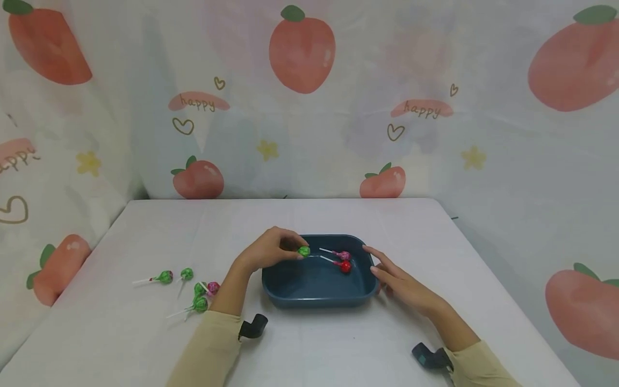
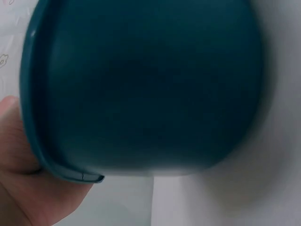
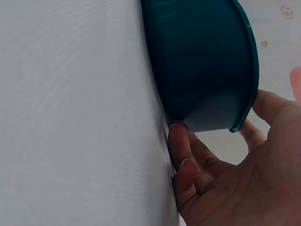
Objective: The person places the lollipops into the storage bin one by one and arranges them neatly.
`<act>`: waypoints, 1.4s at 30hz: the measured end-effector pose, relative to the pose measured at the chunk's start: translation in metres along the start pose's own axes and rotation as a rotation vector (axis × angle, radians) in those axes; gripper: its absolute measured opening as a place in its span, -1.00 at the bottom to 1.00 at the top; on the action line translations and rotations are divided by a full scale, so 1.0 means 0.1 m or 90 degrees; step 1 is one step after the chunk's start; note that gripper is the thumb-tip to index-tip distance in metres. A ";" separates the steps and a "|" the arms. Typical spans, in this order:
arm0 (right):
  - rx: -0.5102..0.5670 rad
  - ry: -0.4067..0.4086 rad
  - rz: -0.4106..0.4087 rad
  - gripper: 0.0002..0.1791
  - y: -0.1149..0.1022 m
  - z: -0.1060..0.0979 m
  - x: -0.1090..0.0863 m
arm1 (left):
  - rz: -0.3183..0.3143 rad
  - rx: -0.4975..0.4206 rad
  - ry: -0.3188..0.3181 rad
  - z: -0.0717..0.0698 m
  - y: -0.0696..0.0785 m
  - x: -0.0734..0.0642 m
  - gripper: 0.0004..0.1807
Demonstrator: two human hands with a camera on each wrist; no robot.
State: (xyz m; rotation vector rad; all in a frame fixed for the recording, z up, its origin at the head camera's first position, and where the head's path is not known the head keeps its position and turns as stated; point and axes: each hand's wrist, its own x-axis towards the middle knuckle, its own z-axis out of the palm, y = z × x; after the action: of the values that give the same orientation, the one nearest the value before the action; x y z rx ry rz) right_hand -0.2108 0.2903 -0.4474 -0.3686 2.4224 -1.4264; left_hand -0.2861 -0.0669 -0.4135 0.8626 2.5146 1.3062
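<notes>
My left hand [image 1: 271, 250] pinches a green-wrapped lollipop [image 1: 303, 251] by its head, over the left part of a dark blue rectangular bin [image 1: 319, 304]. Inside the bin lie a pink lollipop [image 1: 343, 256] and a red lollipop [image 1: 345, 266], white sticks pointing left. At the bin's right end, my right hand [image 1: 403, 285] rests its thumb and a finger on the rim. In the right wrist view, other fingers [image 3: 181, 141] bend low beside the bin's outer wall [image 3: 202, 61]. The bin's wall [image 2: 150, 84] hides the lollipop from the left wrist view.
Left of my left forearm, several lollipops lie on the white table: a green one [image 1: 166, 277] with its stick to the left, another green one [image 1: 186, 274], and a small group with a pink head [image 1: 213, 288] and a green head [image 1: 200, 304]. A printed curtain [image 1: 309, 123] stands behind.
</notes>
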 end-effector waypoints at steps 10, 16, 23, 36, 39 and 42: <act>-0.008 -0.002 0.001 -0.38 -0.01 -0.01 0.00 | 0.026 0.005 -0.026 0.14 0.05 0.10 -0.74; -0.009 -0.001 -0.004 -0.38 -0.01 0.00 0.00 | 0.048 0.008 -0.054 0.20 0.10 0.17 -0.75; -0.007 -0.003 -0.003 -0.38 0.01 -0.01 0.01 | 0.056 0.011 -0.072 0.31 0.19 0.25 -0.75; -0.008 -0.005 -0.004 -0.38 0.02 0.00 0.01 | 0.010 0.022 -0.075 0.54 0.23 0.33 -0.76; -0.011 -0.003 -0.005 -0.38 0.02 0.00 0.01 | 0.007 0.023 -0.074 0.56 0.24 0.34 -0.77; -0.011 -0.003 -0.003 -0.38 0.02 0.00 0.00 | -0.002 0.031 -0.076 0.59 0.25 0.35 -0.78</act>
State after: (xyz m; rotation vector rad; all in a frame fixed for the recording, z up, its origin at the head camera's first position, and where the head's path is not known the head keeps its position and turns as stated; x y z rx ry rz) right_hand -0.2111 0.2913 -0.4489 -0.3819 2.4330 -1.4061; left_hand -0.2803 0.0050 -0.4248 0.9180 2.4630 1.1615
